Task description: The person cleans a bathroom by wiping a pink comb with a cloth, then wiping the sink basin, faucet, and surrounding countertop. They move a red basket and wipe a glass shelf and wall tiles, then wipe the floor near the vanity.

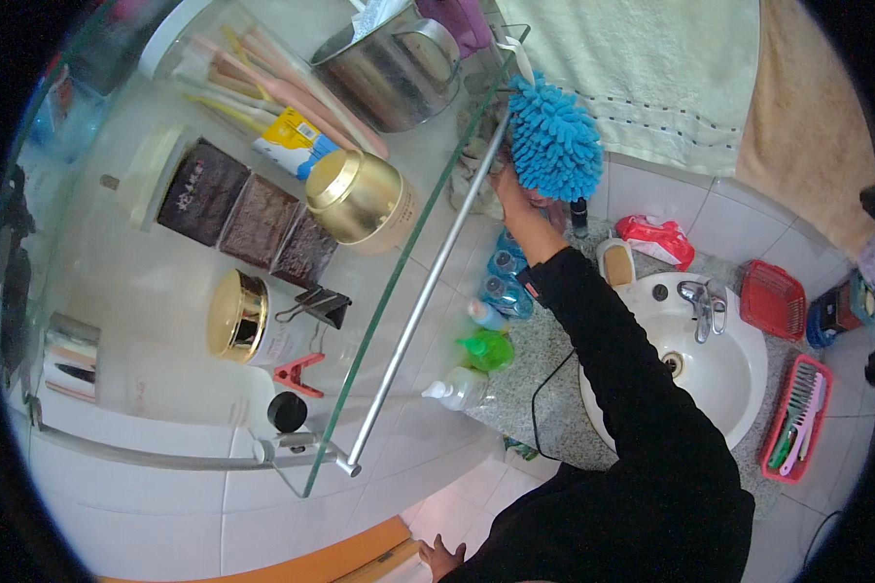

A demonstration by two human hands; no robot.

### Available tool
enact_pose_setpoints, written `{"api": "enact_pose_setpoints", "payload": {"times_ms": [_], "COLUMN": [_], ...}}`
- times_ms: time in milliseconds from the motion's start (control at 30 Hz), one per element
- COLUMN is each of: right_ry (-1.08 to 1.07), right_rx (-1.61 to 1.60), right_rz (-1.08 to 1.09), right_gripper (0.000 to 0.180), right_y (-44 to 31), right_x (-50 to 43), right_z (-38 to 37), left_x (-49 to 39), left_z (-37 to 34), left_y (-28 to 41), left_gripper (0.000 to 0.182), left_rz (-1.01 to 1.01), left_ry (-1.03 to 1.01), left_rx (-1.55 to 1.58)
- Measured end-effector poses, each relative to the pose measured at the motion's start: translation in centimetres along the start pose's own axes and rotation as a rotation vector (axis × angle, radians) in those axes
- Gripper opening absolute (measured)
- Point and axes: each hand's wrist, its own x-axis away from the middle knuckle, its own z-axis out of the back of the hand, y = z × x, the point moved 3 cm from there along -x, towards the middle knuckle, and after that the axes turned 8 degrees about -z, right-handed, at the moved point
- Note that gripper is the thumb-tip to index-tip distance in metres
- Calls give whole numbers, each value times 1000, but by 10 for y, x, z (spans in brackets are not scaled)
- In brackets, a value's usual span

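My right hand (510, 191) reaches up past the basin, beside the silver rail (437, 270) of a glass shelf. It holds a crumpled greyish cloth (475, 191), seen partly through the glass; its fingers are partly hidden. A blue chenille hand-towel ball (556, 138) hangs by a white loop at the shelf's corner, just right of this hand. My left hand (441, 560) is low in the picture, fingers apart, holding nothing. On the shelf are a steel mug (390, 80), gold-lidded jars (354, 189), (244, 313), dark boxes (204, 191), a black binder clip (324, 307) and a red clip (299, 374).
A white basin (736, 386) with a chrome tap (700, 310) is set in the speckled counter (532, 386). Bottles (488, 350), a soap dish (616, 262), a red basket (773, 300) and a comb tray (796, 419) surround it. Towels (649, 65) hang behind. A black cord crosses the counter.
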Motion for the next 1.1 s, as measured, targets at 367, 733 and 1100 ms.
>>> {"api": "enact_pose_setpoints", "payload": {"times_ms": [367, 733, 1100], "right_ry": [196, -191, -300], "right_rx": [106, -369, 696], "right_rz": [10, -166, 641], "right_gripper": [56, 45, 52], "right_y": [-9, 80, 195], "right_x": [-52, 51, 220], "right_z": [48, -9, 8], "left_x": [-3, 3, 51], "left_z": [-7, -19, -37], "left_y": [-4, -24, -91], "left_gripper": [82, 79, 78], "left_rz": [-8, -92, -73], "left_ry": [36, 86, 103], "left_rx": [91, 122, 202]}}
